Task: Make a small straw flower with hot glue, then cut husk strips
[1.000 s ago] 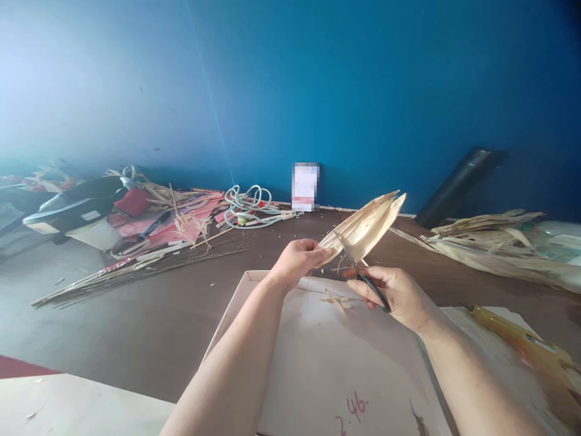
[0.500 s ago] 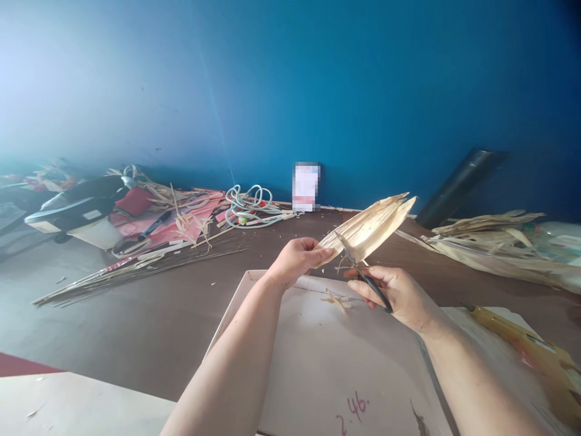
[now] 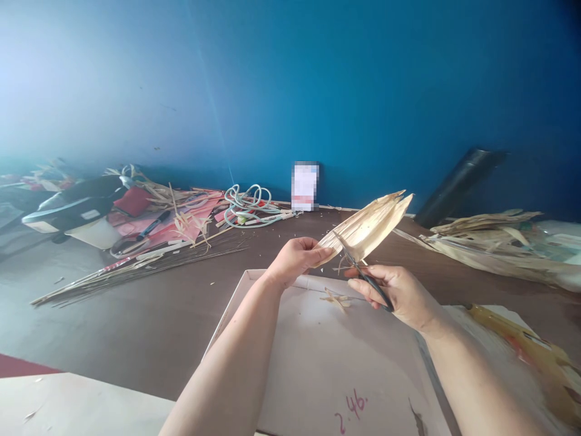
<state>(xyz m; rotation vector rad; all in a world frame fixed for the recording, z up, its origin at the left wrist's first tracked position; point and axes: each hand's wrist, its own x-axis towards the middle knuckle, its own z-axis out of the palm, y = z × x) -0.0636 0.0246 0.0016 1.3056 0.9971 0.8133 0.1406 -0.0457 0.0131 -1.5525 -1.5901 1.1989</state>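
Between my fingers and thumb, my left hand (image 3: 297,261) grips the near end of a dry, straw-coloured corn husk (image 3: 374,224), which points up and to the right. Black-handled scissors (image 3: 370,280) are in my right hand (image 3: 396,293), with fingers around the handles. Their blades lie across the husk close to my left fingertips; whether they are fully closed I cannot tell. A thin curled shred hangs by the blades. Below both hands is a shallow white box lid (image 3: 327,357) with a few husk scraps (image 3: 336,300) in it and "2.46." written in red.
A phone (image 3: 305,186) leans on the blue wall. Coiled pale cable (image 3: 249,206), pink sheets (image 3: 188,221) and thin sticks (image 3: 136,266) lie left. To the right are more dry husks (image 3: 494,248), a black tube (image 3: 458,188) and a yellow glue gun (image 3: 517,339).
Very little differs. The husk's far tip has shifted slightly left, and the whole view has moved a touch. Both hands keep their holds.
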